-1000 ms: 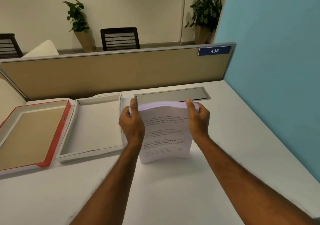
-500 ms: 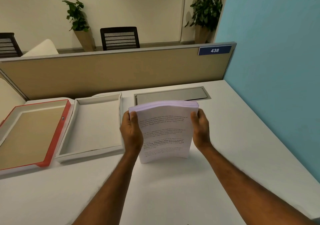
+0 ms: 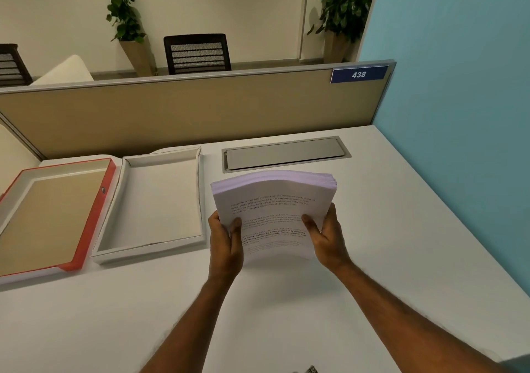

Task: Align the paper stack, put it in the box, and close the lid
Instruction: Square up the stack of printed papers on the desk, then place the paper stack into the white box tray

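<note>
Both hands point(image 3: 275, 240) clamped on stack point(image 3: 272, 200) side edges; floppy, sheets prone to slipping. Box point(image 3: 109, 243) at 9 o'clock, open.

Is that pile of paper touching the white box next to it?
Apart. In the head view the paper stack is held by both hands, and a strip of bare desk shows between its left edge and the white box.

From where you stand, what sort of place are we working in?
Most likely an open-plan office workstation: a white desk behind a tan partition with a number plate reading 438, and a mesh office chair beyond it.
</note>
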Demonstrator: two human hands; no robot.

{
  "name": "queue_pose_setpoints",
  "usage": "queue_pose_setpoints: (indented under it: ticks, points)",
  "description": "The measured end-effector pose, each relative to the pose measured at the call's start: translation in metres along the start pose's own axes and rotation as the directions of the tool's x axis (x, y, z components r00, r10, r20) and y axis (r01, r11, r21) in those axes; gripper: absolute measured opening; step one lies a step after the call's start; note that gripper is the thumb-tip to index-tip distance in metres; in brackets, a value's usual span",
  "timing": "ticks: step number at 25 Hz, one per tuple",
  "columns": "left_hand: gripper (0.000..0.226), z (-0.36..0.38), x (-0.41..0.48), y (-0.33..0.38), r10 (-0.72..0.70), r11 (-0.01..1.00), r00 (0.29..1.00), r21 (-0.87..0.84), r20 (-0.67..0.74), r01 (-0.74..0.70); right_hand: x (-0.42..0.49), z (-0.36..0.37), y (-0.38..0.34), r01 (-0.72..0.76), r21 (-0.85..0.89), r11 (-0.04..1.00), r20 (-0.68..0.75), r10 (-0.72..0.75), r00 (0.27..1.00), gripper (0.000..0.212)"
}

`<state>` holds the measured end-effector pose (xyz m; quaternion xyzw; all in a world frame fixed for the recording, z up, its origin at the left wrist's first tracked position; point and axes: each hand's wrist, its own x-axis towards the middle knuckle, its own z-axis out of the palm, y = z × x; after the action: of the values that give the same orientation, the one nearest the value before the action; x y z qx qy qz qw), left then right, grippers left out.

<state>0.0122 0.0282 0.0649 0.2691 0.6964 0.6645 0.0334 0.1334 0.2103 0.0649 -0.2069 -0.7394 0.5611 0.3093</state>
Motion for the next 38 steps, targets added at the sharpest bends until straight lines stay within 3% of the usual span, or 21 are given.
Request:
queue_pose_setpoints:
  ticks: [6,13,20,26,28,32,38]
  points:
    - [0.015,-0.008,-0.005,-0.026,-0.103,0.984,0.994,0.149,0.044,0.095,0.004,0.0,0.016,-0.092,-0.095,0.991,0.056,0.098,0.994,0.027]
    - [0.022,-0.022,0.038,-0.013,-0.09,0.958,0.996,0.273,-0.012,0.09,0.043,0.012,-0.008,-0.159,-0.102,0.982,0.074,0.167,0.983,0.022]
    - [0.016,-0.022,0.033,-0.02,-0.213,0.935,0.974,0.273,-0.08,0.227,0.04,0.021,-0.002,-0.239,-0.131,0.962,0.075,0.25,0.965,0.018]
    - [0.026,-0.028,0.033,-0.021,-0.381,0.836,0.924,0.41,-0.043,0.364,0.035,0.026,0.005,-0.364,-0.158,0.918,0.064,0.377,0.924,0.024]
    - [0.029,-0.066,0.033,-0.04,-0.455,0.77,0.885,0.453,-0.104,0.449,0.036,0.068,0.008,-0.393,-0.238,0.888,0.134,0.431,0.892,0.027]
    - [0.033,-0.07,0.03,-0.038,-0.449,0.716,0.888,0.556,-0.098,0.423,0.031,0.07,0.01,-0.433,-0.276,0.858,0.121,0.478,0.87,0.032]
    - [0.03,-0.101,0.041,-0.035,-0.436,0.715,0.895,0.567,-0.095,0.409,0.033,0.103,0.001,-0.424,-0.267,0.865,0.139,0.47,0.872,0.028]
